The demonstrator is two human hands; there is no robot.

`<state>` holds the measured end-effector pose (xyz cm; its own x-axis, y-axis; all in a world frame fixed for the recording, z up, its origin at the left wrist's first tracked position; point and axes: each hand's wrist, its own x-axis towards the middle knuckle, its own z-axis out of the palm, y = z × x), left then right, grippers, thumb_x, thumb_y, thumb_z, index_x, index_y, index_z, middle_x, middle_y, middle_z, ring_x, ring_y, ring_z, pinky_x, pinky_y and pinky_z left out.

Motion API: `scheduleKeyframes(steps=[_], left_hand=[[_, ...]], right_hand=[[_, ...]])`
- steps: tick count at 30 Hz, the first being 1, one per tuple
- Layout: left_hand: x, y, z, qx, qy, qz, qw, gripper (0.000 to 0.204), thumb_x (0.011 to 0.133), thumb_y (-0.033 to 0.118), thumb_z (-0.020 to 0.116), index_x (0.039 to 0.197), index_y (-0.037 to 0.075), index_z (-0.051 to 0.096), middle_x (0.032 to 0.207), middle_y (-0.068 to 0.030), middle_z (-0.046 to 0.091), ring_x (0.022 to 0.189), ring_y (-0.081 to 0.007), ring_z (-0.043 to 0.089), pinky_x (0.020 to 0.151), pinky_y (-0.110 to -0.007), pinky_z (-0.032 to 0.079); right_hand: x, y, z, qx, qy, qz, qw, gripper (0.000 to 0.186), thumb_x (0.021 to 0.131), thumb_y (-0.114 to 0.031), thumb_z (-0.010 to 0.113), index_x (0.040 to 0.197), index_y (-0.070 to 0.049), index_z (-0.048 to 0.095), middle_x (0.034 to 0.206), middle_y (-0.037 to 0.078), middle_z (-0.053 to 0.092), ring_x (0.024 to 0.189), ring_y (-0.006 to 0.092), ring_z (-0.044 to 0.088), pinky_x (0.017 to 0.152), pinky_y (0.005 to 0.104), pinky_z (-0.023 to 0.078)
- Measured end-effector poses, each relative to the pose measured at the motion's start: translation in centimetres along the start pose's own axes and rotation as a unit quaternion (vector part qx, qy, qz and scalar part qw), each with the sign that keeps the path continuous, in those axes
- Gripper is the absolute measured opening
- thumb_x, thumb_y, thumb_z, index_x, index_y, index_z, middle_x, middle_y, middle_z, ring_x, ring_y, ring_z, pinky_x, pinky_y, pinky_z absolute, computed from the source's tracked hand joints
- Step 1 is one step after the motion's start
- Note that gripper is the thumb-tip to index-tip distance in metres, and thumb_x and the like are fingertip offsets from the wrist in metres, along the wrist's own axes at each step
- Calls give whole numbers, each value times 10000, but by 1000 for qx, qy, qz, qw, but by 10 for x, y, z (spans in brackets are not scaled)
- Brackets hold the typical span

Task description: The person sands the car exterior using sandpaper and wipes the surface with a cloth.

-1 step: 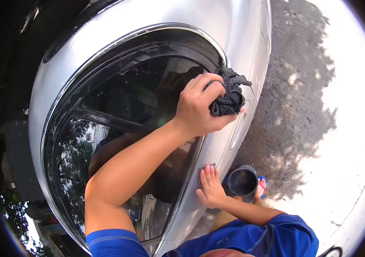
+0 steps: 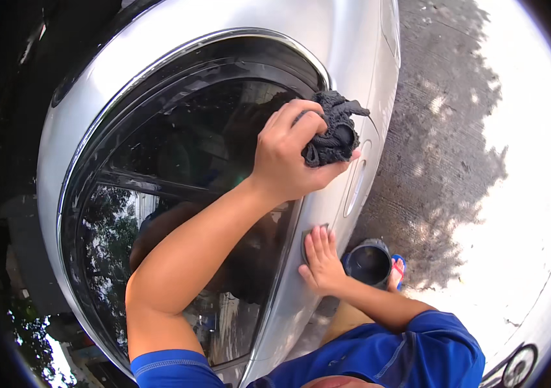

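Charcoal cloth (image 2: 334, 139), loose end (image 2: 355, 110) pointing right, left grip (image 2: 282, 152) clutching it (right grip (image 2: 324, 265) spread flat)

On my feed, a dark bucket (image 2: 381, 246) stands on rough grey ground (image 2: 434, 174), brightly sunlit farther right of the bucket. Just right of the bucket, I see a foot (image 2: 394, 277) in a blue and red sandal (image 2: 402, 260); left of it, the silver car (image 2: 346, 39).
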<state>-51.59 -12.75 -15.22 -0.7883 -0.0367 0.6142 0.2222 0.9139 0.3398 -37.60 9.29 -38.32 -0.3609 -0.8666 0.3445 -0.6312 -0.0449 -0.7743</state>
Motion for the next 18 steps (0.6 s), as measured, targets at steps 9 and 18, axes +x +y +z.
scheduleKeyframes(steps=[9,18], left_hand=[[-5,-6,12,-80,-76,-45,993,522,755,356,963,878,-4,606,1004,-168,675,875,-299,687,770,-376,571],[-13,30,71,353,-454,184,797,874,959,624,651,1649,169,367,1709,-185,313,1594,-400,250,1283,-638,156]], right_hand=[[112,89,-133,358,144,201,900,683,1147,-437,312,1698,-60,167,1771,128,167,1640,289,132,1321,481,112],[-76,62,-149,815,258,220,470,576,1103,-531,399,1469,-119,566,1445,83,630,1299,263,635,1126,457,513]])
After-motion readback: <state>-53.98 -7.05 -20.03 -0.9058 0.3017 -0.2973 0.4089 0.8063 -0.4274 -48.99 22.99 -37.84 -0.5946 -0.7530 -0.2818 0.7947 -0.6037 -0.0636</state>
